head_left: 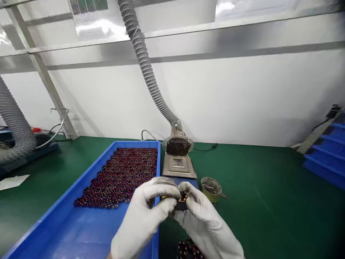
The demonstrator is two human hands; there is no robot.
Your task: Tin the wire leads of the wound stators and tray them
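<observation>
Both my hands wear white gloves, grey with dirt at the fingertips. Between them is a small dark round part [182,201] with copper-coloured spots on its upper face. My right hand [206,217] pinches it from the right. My left hand [147,210] is closed, thumb against fingers, at the part's left side; the fingers cover much of it. Left of the hands, a blue tray [81,237] carries a dense layer of small dark parts [124,172] with red and copper-coloured specks. More such parts [190,248] lie below my right wrist.
Beyond my hands stands a metal bench device [179,167] under a grey ribbed hose [151,75]. A dirty yellowish cup [211,190] with a stick in it is on the green table [269,201]. Stacked blue trays [327,154] are at right, another hose [13,115] at left.
</observation>
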